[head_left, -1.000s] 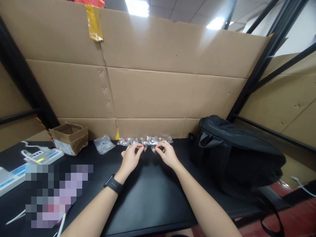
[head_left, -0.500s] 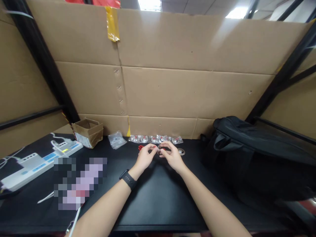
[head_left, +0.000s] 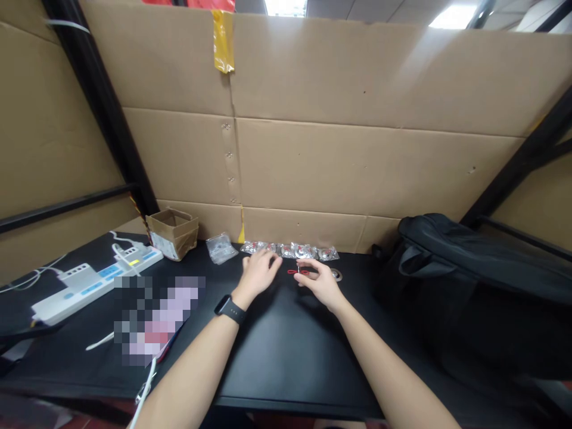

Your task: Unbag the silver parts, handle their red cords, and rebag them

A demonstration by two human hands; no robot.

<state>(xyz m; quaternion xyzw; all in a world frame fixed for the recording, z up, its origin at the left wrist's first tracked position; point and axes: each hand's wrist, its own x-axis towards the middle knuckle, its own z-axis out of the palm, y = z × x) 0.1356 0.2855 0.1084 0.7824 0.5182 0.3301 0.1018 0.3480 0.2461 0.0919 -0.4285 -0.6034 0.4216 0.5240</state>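
Between the thumb and fingers of my right hand [head_left: 322, 282] is a small metal piece [head_left: 298, 269] with a red cord [head_left: 292, 272] showing beside it. My left hand [head_left: 260, 273], with a black watch on the wrist, is at the near side of the packets; its fingers are bent over the table and what lies under them is hidden. Several clear packets [head_left: 305, 251] with round metal items and red bits lie in a row along the cardboard. A round metal disc [head_left: 336, 274] rests just behind and right of my right hand.
A black bag [head_left: 469, 298] fills the right side. At the left are an open cardboard box [head_left: 179, 241], a clear plastic bag [head_left: 221, 248], a white power strip [head_left: 96, 288] with cables, and a blurred-out item. The cardboard wall [head_left: 304, 167] stands behind.
My left hand has left the metal piece and moved left and apart from my right hand, which still holds it. The red cord now shows by the right fingers. The view has shifted slightly.
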